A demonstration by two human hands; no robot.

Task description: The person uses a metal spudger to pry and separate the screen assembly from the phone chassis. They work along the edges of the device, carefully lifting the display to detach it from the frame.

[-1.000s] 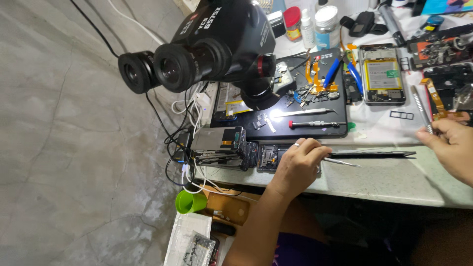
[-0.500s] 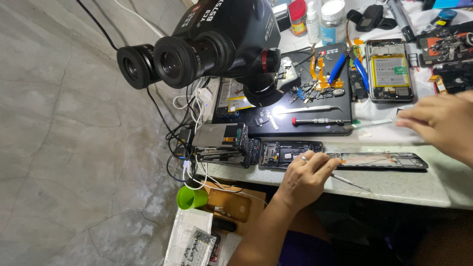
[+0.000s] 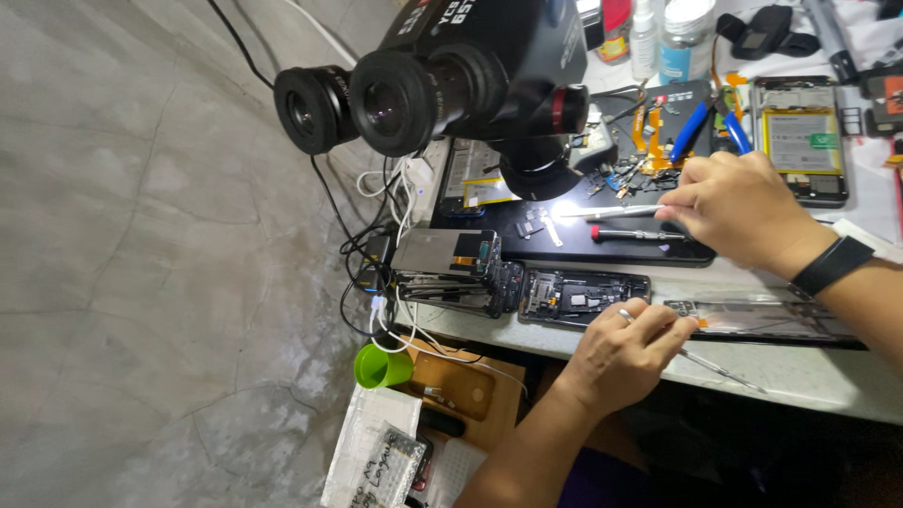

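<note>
My left hand (image 3: pixel 623 350) rests at the table's front edge, closed on a thin metal tool (image 3: pixel 722 371) that points right. It lies just in front of an opened black phone body (image 3: pixel 583 293) and a long phone frame (image 3: pixel 764 318). My right hand (image 3: pixel 736 209), with a black wristband, reaches over the black work mat (image 3: pixel 564 246) under the microscope (image 3: pixel 451 75). Its fingertips pinch the end of silver tweezers (image 3: pixel 609 212) lying in the lit spot. A red-tipped screwdriver (image 3: pixel 632 233) lies just beside them.
Bottles (image 3: pixel 679 38) stand at the back. A phone with its battery exposed (image 3: pixel 800 141), blue-handled pliers (image 3: pixel 691 130) and orange flex cables (image 3: pixel 649 132) lie behind the mat. A tangle of cables (image 3: pixel 386 254) hangs at the table's left end. A green cup (image 3: pixel 381 367) and packets (image 3: pixel 376 452) sit below.
My right hand has moved left from the table's right side onto the mat under the microscope and taken the tweezers' end. My left hand stayed by the opened phone.
</note>
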